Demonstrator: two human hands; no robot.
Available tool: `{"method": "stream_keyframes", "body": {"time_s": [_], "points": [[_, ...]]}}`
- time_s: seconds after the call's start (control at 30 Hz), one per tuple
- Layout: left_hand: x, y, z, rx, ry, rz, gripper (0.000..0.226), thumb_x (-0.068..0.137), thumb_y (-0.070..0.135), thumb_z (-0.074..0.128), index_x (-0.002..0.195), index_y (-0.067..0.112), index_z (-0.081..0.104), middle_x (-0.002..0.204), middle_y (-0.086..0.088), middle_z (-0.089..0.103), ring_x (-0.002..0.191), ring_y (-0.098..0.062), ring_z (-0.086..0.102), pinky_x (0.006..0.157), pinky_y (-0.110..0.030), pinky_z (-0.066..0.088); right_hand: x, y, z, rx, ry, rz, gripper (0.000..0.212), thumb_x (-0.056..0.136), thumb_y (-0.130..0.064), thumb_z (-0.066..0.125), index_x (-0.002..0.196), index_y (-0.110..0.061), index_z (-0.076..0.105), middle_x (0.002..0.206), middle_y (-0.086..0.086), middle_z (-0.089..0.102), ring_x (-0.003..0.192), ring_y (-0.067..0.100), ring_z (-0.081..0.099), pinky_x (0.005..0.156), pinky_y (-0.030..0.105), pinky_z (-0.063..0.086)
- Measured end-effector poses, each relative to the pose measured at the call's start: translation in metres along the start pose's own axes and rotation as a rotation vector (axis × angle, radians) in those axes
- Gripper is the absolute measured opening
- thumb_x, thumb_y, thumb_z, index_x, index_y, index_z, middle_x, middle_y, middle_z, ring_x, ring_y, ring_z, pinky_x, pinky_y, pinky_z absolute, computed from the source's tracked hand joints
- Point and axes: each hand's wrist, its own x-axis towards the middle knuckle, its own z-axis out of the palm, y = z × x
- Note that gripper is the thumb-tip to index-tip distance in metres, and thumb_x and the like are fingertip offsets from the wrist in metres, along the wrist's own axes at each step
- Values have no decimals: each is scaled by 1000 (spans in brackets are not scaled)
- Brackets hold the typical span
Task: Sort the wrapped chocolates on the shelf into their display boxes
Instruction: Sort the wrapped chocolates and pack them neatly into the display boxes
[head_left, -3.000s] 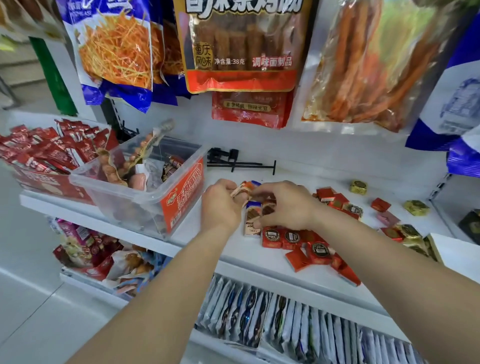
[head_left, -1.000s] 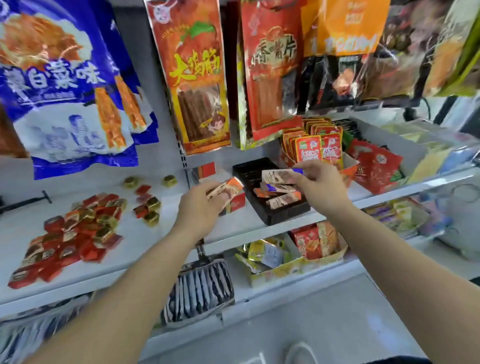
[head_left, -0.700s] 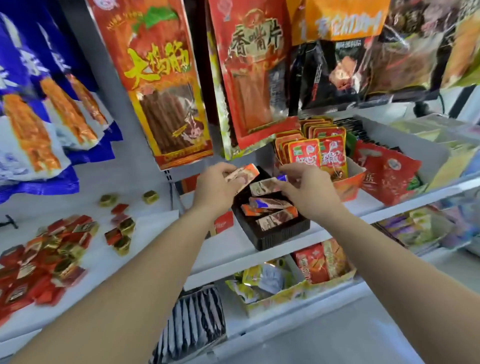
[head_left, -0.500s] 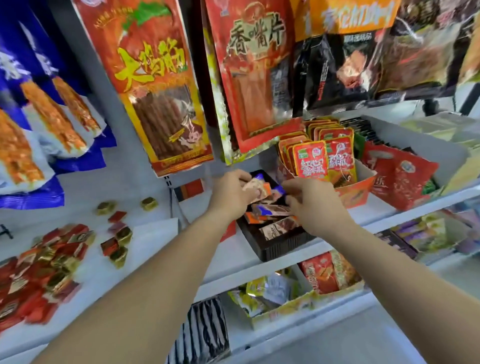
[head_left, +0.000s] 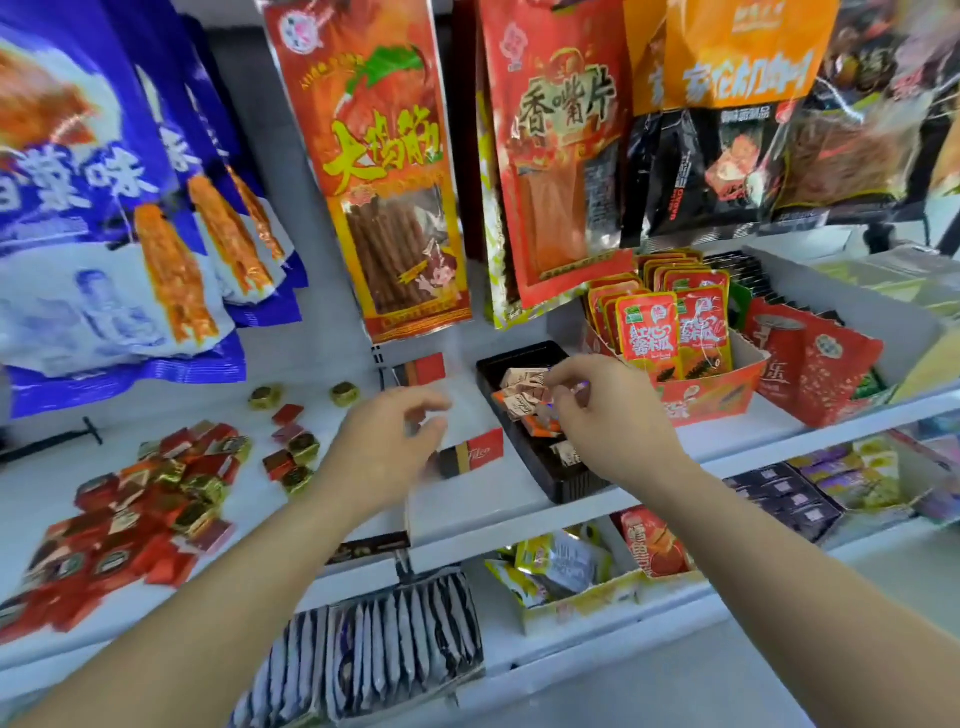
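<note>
The wrapped chocolates are oblong pieces in beige wrappers with brown print, mixed with orange ones. They are held in one black display tray, which is set near the front edge of the shelf with its long axis running from the front edge to the back. About five pieces can be counted in the tray, though some are hidden by the hand. They are laid across the tray, their long axes running roughly from left to right and slightly tilted.

The right hand is held over the middle of the tray with its fingers curled downward. A purple-ended piece is pinched between thumb and fingers, just above the others.

The left hand is blurred. It is poised left of the tray, over a red-and-black box, with its fingers loosely curled, and nothing is seen in them.

Towards the left end of the shelf, a pile of red and gold squares is spread, too many to count. Five more are grouped between the pile and the left hand, and two gold ones are set apart near the back.
</note>
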Motion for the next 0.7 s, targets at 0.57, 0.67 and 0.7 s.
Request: {"method": "stream_keyframes", "body": {"time_s": [0.57,0.67,0.7], "points": [[-154,-178,-128,467,118,-241,57,80,52,63,131,27,58,132,0,55,122,-26,46,100,-42,44,-60,-170,189,-252,-542,-351,45,95,-46,52,134,-26,56,138,-2,51,129,24,43,104,41,41],[-167,-206,-142,506,82,-295,68,77,59,69,136,30,53,139,2,51,127,-24,42,105,-42,41,-56,-179,215,-277,-560,-405,46,93,-49,52,135,-32,54,137,-5,53,128,24,44,106,43,39],[-170,-213,-147,484,82,-315,67,77,57,72,136,31,54,140,3,50,127,-24,41,105,-41,40,-55,-181,221,-300,-552,-414,45,93,-49,52,135,-32,53,137,-5,53,128,24,45,107,43,38]]}}
